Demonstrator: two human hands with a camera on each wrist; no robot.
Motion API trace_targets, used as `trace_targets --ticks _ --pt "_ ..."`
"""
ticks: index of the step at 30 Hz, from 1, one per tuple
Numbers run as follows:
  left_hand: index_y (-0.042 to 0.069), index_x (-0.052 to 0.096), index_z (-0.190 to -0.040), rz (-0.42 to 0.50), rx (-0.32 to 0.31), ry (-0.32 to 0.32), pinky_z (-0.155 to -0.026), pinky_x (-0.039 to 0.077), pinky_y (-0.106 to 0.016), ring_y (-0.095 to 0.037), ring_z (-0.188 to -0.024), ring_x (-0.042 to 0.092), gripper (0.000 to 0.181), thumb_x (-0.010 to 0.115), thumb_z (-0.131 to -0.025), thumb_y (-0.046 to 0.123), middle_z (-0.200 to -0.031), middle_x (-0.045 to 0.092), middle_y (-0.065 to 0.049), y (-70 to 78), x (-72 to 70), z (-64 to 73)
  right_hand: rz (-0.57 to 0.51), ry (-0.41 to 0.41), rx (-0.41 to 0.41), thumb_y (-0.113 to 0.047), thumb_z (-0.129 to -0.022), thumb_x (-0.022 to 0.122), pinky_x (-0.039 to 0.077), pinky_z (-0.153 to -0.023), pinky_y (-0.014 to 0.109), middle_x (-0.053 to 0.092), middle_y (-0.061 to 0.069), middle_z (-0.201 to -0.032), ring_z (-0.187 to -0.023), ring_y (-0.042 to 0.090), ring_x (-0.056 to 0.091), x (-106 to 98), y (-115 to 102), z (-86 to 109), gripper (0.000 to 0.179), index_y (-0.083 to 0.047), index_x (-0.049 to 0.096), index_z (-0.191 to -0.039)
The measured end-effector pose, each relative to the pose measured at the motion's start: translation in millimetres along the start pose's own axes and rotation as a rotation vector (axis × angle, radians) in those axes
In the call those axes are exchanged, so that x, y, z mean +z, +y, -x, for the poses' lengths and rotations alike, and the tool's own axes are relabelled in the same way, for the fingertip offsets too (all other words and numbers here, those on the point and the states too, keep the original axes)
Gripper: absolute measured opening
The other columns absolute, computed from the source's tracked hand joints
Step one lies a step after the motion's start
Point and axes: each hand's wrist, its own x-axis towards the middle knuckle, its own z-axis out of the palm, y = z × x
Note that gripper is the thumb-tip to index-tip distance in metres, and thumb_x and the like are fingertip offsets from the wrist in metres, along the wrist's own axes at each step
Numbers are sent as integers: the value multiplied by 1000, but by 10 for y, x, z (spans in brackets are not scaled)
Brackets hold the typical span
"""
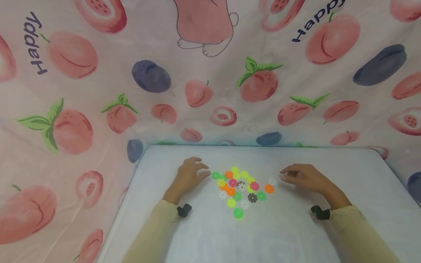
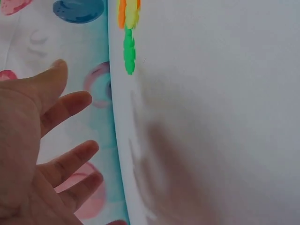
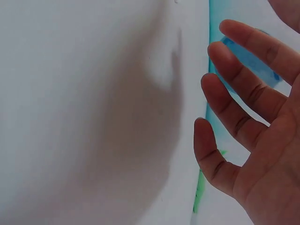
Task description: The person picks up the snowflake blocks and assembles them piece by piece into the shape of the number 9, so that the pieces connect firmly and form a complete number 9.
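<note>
Between my hands, a loose cluster of colourful notched plastic discs lies on the table, among them a pink disc (image 1: pixel 254 186), a dark grey disc (image 1: pixel 252 198) and a green disc (image 1: pixel 238 213). My left hand (image 1: pixel 191 176) is just left of the cluster, fingers spread and holding nothing; in the left wrist view a green disc (image 2: pixel 129 52) appears edge-on beyond the thumb. Off to the right, my right hand (image 1: pixel 304 176) has relaxed, slightly bent fingers with nothing in them. Closest to it are a white disc (image 1: pixel 272 181) and an orange disc (image 1: pixel 269 189).
The white table (image 1: pixel 204 233) has its far edge against a hanging cloth (image 1: pixel 210 65) printed with fruit. That cloth also runs along the left side. Dark wrist cameras sit at both cuffs, the left camera (image 1: pixel 185 210) and the right camera (image 1: pixel 320 212).
</note>
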Motion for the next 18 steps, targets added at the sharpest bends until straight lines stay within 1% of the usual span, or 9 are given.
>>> trace_targets --ticks 3,6,10,13,16,18 --pt "25 77 -116 41 -14 -15 -111 32 -73 -36 -142 43 26 70 -96 40 -146 56 -12 16 42 -75 -12 -1 -22 -44 -92 74 53 -81 36 70 -3 -101 -93 16 60 47 -3 -84 37 -16 75 -117" --pt "30 77 -115 86 -78 -58 -110 18 -82 -34 -148 34 24 70 -96 43 -152 50 -9 22 99 -134 -18 -10 -24 -44 -91 76 53 -82 36 72 -2 -104 -94 17 61 91 -10 -163 37 -17 76 -115" --pt "34 78 -110 131 -137 -89 -109 6 -86 -36 -153 25 20 71 -94 45 -157 44 -8 26 195 -199 -25 -38 -3 -44 -90 76 54 -86 39 74 1 -111 -100 20 63 127 -30 -240 35 -18 76 -114" --pt "35 77 -108 137 -149 -106 -108 0 -86 -38 -155 21 20 72 -92 47 -159 41 -8 32 261 -224 -47 -62 20 -40 -90 78 55 -92 45 73 3 -115 -107 24 64 151 -46 -278 32 -18 76 -114" --pt "35 76 -110 119 -144 -120 -107 -4 -86 -40 -154 20 23 73 -92 48 -161 40 -9 37 312 -230 -72 -100 43 -37 -89 79 54 -96 50 73 3 -117 -110 27 64 182 -58 -310 32 -19 76 -115" --pt "35 76 -112 112 -140 -124 -106 -4 -86 -40 -154 21 24 74 -91 47 -160 40 -9 41 329 -225 -83 -119 61 -35 -88 80 54 -97 51 72 3 -117 -110 26 63 202 -66 -329 30 -20 76 -114"
